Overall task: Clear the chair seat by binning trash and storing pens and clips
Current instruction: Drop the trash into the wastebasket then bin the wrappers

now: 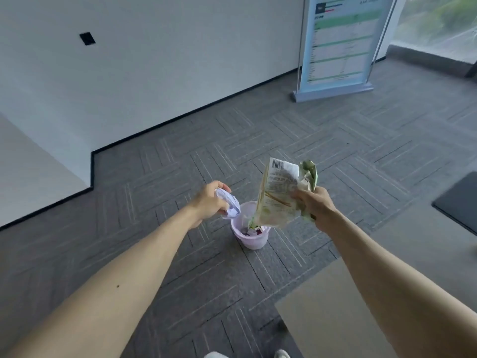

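Observation:
A small pale lilac bin (251, 241) stands on the grey carpet below both hands, with scraps of trash inside. My left hand (210, 201) is shut on a crumpled white paper ball (229, 205), held just above the bin's left rim. My right hand (311, 205) grips a large cream and green snack wrapper (278, 195) with a barcode at its top. The wrapper hangs upright, and its lower end dips toward the bin's opening. The chair seat, pens and clips are out of view.
A beige surface (333, 313) lies at the lower right. A roll-up banner stand (335, 47) stands at the back right near a window. A dark mat (462, 202) lies at the right edge. A white wall with black skirting runs along the left.

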Tool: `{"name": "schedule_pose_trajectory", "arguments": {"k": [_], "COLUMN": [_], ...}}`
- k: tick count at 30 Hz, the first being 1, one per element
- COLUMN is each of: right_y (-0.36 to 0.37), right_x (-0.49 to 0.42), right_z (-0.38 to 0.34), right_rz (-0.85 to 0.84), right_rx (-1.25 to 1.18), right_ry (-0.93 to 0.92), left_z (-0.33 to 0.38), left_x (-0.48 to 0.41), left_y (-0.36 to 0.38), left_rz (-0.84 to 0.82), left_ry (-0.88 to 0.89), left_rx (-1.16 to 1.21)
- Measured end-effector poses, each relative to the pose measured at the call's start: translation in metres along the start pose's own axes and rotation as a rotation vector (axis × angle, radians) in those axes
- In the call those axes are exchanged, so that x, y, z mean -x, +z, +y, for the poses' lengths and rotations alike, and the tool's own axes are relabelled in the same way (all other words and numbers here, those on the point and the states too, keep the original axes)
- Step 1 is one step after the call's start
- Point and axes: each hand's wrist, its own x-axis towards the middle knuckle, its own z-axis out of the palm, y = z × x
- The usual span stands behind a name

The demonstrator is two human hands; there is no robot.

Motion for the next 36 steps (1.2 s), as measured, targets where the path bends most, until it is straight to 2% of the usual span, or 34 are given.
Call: {"name": "schedule_pose_trajectory", "arguments": {"k": [8,12,18,22,30,34,36], "right_y": [0.057,0.099,0.138,0.157,0.176,0.172,0.169], "right_x": [-0.149,-0.224,-0.342,-0.408,-0.492,-0.504,-0.507], "right_z": [0.019,0.071,0.176,0.249,0.366,0.394,0.400], "right_rz": [0.131,0.203,0.266,0.246,0.162,0.173,0.173], "right_rx": [0.100,0.087,0.092,0.123,0.145,0.085,-0.031], "right_ry": [0.163,0.278,0.425,0.467,0.428,0.460,0.512], "left_z": [-0.053,-0.107,-0.211,-0.286,-0.408,-0.434,-0.432], "left_x": [-0.208,-0.312,-0.435,-0.497,-0.569,-0.576,-0.575], "left_y": [-0.025,-0.022,0.024,0.069,0.143,0.157,0.160], "left_rz": [-0.086,-0.161,-0.216,-0.245,-0.280,-0.293,-0.289], "left_ry": [0.010,-0.004,-0.156,-0.225,-0.379,-0.416,-0.417], "left_rx": [-0.110,-0.269,-0.250,-0.260,-0.120,-0.100,-0.098]}}
